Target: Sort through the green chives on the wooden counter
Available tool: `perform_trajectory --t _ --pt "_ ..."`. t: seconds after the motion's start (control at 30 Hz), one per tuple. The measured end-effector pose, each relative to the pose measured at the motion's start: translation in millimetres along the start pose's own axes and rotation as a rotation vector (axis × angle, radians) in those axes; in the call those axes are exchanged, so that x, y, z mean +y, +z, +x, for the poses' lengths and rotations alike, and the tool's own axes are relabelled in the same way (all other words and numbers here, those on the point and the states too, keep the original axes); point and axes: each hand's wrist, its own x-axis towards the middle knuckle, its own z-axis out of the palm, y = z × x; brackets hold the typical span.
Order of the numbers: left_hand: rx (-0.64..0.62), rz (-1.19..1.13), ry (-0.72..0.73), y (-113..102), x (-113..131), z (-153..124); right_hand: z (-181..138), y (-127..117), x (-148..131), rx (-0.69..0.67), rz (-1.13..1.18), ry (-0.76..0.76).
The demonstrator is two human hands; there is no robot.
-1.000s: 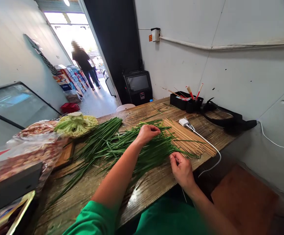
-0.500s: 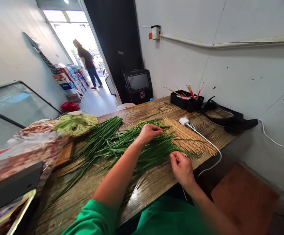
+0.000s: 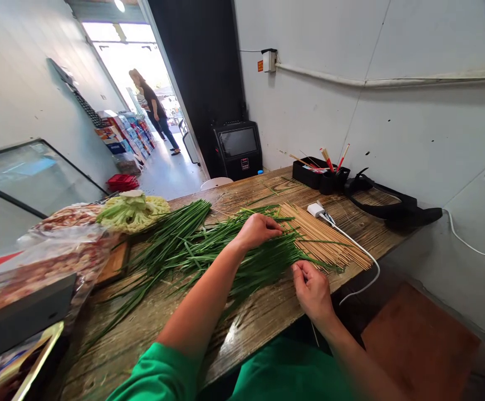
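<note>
Long green garlic chives (image 3: 263, 262) lie in a loose pile on the wooden table, under and between my hands. Over the pile's far right part, my left hand (image 3: 261, 229) is closed in a pinch on some chives. My right hand (image 3: 312, 287) is closed too, thumb against forefinger, at the near right ends of the chives. A thin bamboo skewer (image 3: 315, 334) sticks out below it; the rest of it is hidden. Just beyond both hands lies a flat spread of bamboo skewers (image 3: 321, 236). Another bunch of chives (image 3: 184, 223) rests to the left.
Cauliflower (image 3: 131, 211) and bagged meat (image 3: 70, 256) crowd the table's left. A white charger (image 3: 315, 209) with its cable lies beyond the skewers. Farther back are a black box (image 3: 307, 172) and a black strap (image 3: 384, 200). People (image 3: 154, 108) stand near the doorway.
Both hands stay nearly in place, the left still at the chives' far side. In the background the person has turned and shifted right, and a second person now shows behind. The view has tilted slightly.
</note>
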Motion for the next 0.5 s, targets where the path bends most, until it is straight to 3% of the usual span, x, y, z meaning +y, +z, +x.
perform_trajectory --t 0.1,0.13,0.17,0.3,0.5 --pt "-0.286 0.081 0.152 -16.3 1.5 -5.0 -1.6 0.4 -0.5 0.030 -0.025 -0.015" --pt "-0.322 0.101 0.176 -21.0 0.1 -5.4 -3.0 0.4 -0.8 0.037 -0.030 -0.022" --pt "-0.296 0.122 0.173 -24.1 -2.1 -5.0 -4.8 0.4 -1.1 0.044 -0.029 -0.032" --pt "0.031 0.250 0.043 -15.4 -13.7 2.4 -16.2 -0.8 -1.7 0.094 0.016 -0.118" --pt "0.020 0.591 -0.003 22.7 -30.0 8.9 -25.6 -4.5 -1.6 0.142 -0.005 -0.171"
